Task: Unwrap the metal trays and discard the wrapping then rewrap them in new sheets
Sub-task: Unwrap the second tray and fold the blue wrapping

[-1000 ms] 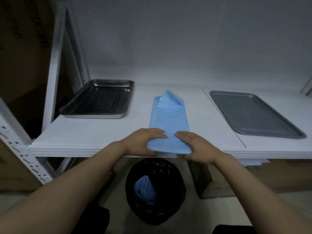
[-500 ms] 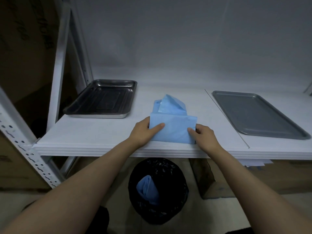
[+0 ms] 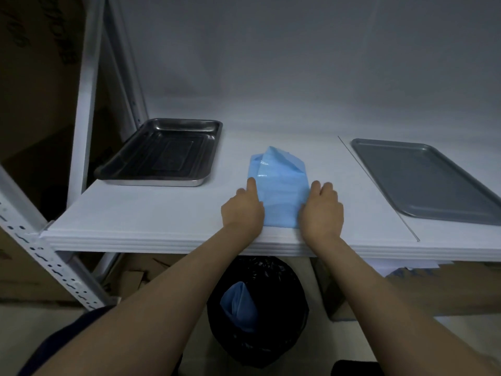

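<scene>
Looking down: the folded blue sheet [image 3: 279,191] lies near the front of the white shelf [image 3: 151,213], between the deep tray [image 3: 162,153] and the flat tray [image 3: 423,180]. My left hand [image 3: 242,210] presses its left edge, fingers straight. My right hand [image 3: 321,213] flanks the right edge, fingers bent (pinching or pressing, I cannot tell), probably to square the folds. Discarded wrapping [image 3: 238,305] sits in the bin [image 3: 284,335] below.

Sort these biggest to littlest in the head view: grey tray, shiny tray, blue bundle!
1. grey tray, only slightly ahead and nearer the camera, so unsure
2. shiny tray
3. blue bundle, clearly smallest
</scene>
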